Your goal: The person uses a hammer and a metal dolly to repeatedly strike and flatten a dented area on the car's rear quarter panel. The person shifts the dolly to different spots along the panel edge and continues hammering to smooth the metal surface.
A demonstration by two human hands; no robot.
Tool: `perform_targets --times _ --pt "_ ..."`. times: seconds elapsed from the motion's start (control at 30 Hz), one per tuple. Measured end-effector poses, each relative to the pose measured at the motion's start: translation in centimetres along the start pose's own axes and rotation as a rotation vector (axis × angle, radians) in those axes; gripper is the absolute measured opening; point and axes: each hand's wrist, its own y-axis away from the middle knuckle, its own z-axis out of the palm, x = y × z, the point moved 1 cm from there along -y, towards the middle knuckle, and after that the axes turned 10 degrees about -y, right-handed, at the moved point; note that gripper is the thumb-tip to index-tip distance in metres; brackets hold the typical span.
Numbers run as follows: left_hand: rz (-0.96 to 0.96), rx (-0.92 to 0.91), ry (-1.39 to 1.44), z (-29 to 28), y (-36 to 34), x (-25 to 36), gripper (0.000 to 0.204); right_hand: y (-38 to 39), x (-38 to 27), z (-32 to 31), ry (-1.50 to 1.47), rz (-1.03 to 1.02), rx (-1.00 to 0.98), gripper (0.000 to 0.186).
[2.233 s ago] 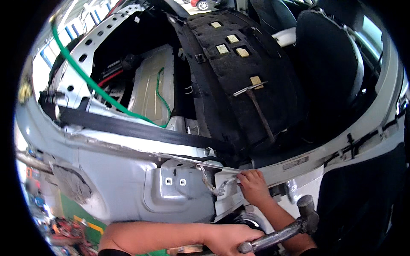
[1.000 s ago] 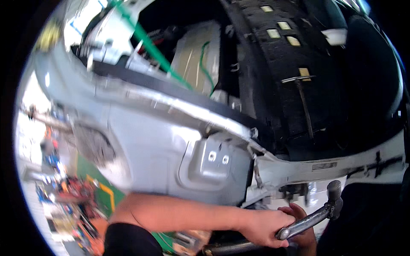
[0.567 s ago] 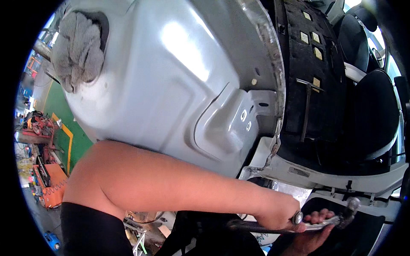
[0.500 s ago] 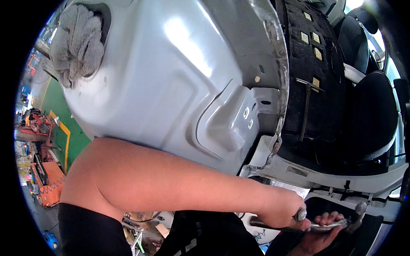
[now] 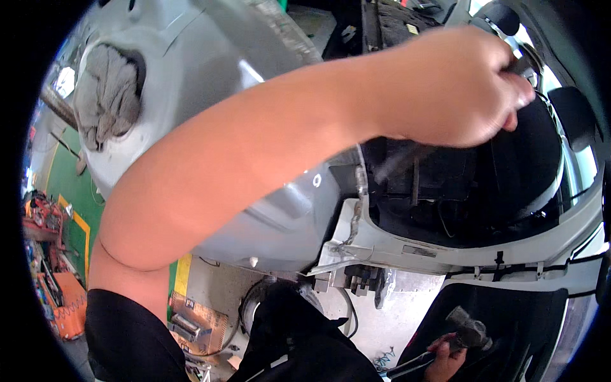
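My left hand [image 5: 468, 95] is raised across the upper right of the view, fingers closed around a dark, motion-blurred metal bar [image 5: 401, 162] above the car's black interior. Low on the right, my right hand [image 5: 445, 360] grips a hammer [image 5: 467, 328] with a worn metal head, over the black trim of an open door [image 5: 515, 312]. My left forearm crosses the silver-grey body panel [image 5: 172, 76], hiding part of it. A grey cloth [image 5: 108, 95] is stuffed into an opening in that panel.
Dark car seats [image 5: 522, 165] fill the right. At the lower left stand a red rack [image 5: 44, 223] and an orange tool cart [image 5: 63, 305]. Cardboard [image 5: 207, 331] and hoses lie on the floor below the car, near my legs.
My left hand and bar have risen sharply, away from my right hand, which stays low with the hammer and has moved slightly left. The view has also shifted.
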Motion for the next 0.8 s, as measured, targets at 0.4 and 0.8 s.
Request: perform_targets --times 0.4,0.8 --pt "0.665 -0.179 -0.519 8.9 5.8 -2.9 0.030 0.9 6.7 4.0 0.010 0.259 -0.064 0.030" --pt "0.576 -0.341 -0.621 10.6 7.4 -7.6 0.024 -1.7 8.5 8.9 -0.035 0.336 -0.137 0.032"
